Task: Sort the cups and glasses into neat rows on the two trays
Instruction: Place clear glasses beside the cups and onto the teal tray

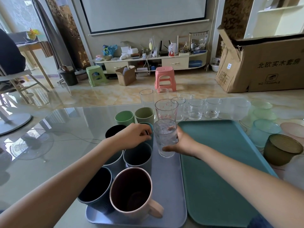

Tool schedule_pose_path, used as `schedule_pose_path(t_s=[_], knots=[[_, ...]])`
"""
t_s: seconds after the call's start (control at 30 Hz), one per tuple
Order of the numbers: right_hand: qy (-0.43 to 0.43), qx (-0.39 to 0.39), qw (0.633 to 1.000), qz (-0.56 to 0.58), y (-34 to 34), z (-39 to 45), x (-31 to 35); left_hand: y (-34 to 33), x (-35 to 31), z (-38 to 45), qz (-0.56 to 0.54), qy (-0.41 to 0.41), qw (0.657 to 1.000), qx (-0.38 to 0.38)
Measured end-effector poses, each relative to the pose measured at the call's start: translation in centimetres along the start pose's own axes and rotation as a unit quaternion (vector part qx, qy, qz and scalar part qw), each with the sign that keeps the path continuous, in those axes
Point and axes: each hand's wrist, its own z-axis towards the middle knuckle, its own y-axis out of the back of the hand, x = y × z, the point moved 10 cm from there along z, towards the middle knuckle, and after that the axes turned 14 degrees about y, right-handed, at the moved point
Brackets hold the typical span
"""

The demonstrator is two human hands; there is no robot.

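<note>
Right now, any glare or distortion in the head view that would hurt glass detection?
Head view: strong window glare on the glass table; clear tumblers wash out against the bright floor; wide-angle bending at edges; textured glass in the right hand is sharp.

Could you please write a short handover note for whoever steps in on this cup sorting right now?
Left hand: fingers curled on the rim of a teal cup on the blue-grey tray.
Right hand: grips a textured clear glass at that tray's far right part.
Done: opaque cups and the pink mug stand in two rows on the blue-grey tray.
Left: the teal tray holds nothing; the printed glass, clear glasses and dark ribbed cup still sit on the table.
</note>
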Motion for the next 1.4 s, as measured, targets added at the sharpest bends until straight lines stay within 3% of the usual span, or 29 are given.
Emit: schedule_pose_path(t_s=[0.2,0.37,0.43,0.53,0.6,0.7,0.8,0.97,1.13,1.27,1.4], knots=[[-0.015,0.015,1.000,0.001,-0.2,-0.3,0.2,0.0,0.4,-0.1,-0.021,-0.002,1.000,0.000],[-0.067,0.071,0.995,-0.026,0.2,-1.3,0.7,0.5,0.4,-0.1,-0.031,-0.003,1.000,0.002],[-0.054,0.095,0.989,-0.104,1.2,-1.5,2.2,1.8,0.5,-0.1,-0.041,-0.005,0.999,-0.015],[-0.030,0.117,0.949,-0.292,3.3,-1.4,3.9,4.4,1.0,0.2,-0.043,-0.004,0.998,-0.046],[-0.026,0.054,0.939,-0.338,5.9,-0.7,4.3,6.3,1.4,0.5,-0.043,0.001,0.997,-0.066],[0.042,-0.100,0.944,-0.312,10.3,0.9,6.8,9.4,1.8,1.9,-0.011,0.003,0.992,-0.123],[0.125,-0.151,0.943,-0.269,12.5,4.1,10.2,12.0,2.0,4.9,-0.006,0.009,0.985,-0.171],[0.069,-0.050,0.956,-0.282,11.3,13.1,9.3,12.1,1.9,12.3,0.036,0.037,0.986,-0.158],[0.009,0.083,0.938,-0.337,7.6,19.2,5.4,8.8,2.7,18.9,0.041,0.070,0.994,-0.074],[-0.005,0.082,0.937,-0.341,6.8,21.3,3.7,6.5,4.0,21.4,-0.012,0.077,0.997,-0.027],[0.003,0.043,0.965,-0.260,6.7,22.2,2.9,5.9,4.6,21.8,-0.125,0.092,0.987,-0.032]])
